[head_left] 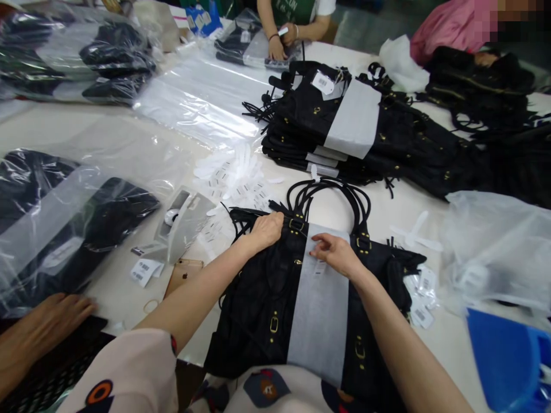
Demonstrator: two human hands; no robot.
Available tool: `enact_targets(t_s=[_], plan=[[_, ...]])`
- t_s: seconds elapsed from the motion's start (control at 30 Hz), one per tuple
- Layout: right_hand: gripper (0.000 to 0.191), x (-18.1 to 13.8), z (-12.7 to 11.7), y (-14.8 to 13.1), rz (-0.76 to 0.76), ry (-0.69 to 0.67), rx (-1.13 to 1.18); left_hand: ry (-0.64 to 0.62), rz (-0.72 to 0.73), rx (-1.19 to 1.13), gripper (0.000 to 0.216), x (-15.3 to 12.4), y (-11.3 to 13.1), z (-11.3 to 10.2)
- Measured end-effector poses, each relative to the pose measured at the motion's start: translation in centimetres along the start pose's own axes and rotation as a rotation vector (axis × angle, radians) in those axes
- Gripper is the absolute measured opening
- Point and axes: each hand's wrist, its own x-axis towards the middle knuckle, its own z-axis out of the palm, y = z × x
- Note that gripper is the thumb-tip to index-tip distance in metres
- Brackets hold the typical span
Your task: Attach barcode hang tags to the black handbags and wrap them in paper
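Note:
A black handbag [267,292] with gold buckles lies flat in front of me, its looped handles [361,206] pointing away. A pale grey paper band [321,321] runs down its middle. My left hand [267,230] is closed on the bag's top edge, left of the handle base; its fingertips are partly hidden. Just above the band hovers my right hand [336,253], fingers bent and apart, with nothing visible in them. Whether it touches the paper I cannot tell.
Banded black bags [301,123] are stacked beyond mine. White paper tags [239,178], a clear tape dispenser [183,221] and a phone [185,272] lie left. Plastic-wrapped bags [99,223] and a co-worker's hand [55,318] are further left. A blue bin [503,361] stands right.

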Motion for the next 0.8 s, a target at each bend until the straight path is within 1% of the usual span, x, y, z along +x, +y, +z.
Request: enact_targets(t_s=[0.1, 0.17, 0.23, 0.33, 0.43, 0.5, 0.57, 0.6, 0.67, 0.77, 0.8], plan=[[0.036, -0.5, 0.5, 1.5, 0.001, 0.019, 0.291, 0.02, -0.061, -0.098, 0.018, -0.5, 0.0, -0.2], [0.036, -0.8, 0.8, 2.0, 0.014, 0.051, 0.434, 0.052, -0.078, -0.197, 0.019, -0.7, 0.1, -0.2], [0.034, -1.2, 0.9, 2.1, 0.044, 0.082, 0.518, 0.05, -0.077, -0.333, 0.019, -0.7, 0.2, 0.1], [0.032, -1.9, 0.8, 2.1, 0.113, 0.137, 0.509, -0.037, -0.068, -0.595, 0.018, -0.5, 0.4, 0.6], [0.031, -2.2, 0.8, 2.3, 0.109, 0.184, 0.428, -0.128, -0.053, -0.854, 0.011, -0.3, 0.5, 1.3], [0.029, -2.2, 0.9, 2.6, 0.064, 0.205, 0.376, -0.183, -0.017, -1.007, 0.02, -0.3, 0.6, 1.6], [0.025, -2.2, 1.0, 2.9, 0.022, 0.237, 0.294, -0.201, 0.02, -1.084, 0.028, -0.3, 0.9, 1.9], [0.022, -2.3, 1.2, 2.9, 0.001, 0.266, 0.229, -0.181, 0.027, -1.074, 0.027, -0.3, 1.0, 2.0], [0.021, -2.5, 1.4, 2.6, -0.078, 0.367, 0.054, -0.099, 0.016, -0.982, 0.018, -0.3, 1.3, 2.1], [0.024, -2.7, 1.7, 1.0, -0.287, 0.569, -0.313, 0.028, -0.015, -0.836, 0.014, -0.2, 1.4, 1.9], [0.025, -2.6, 1.8, 0.4, -0.359, 0.616, -0.44, 0.079, -0.009, -0.802, 0.012, -0.2, 1.4, 1.8]])
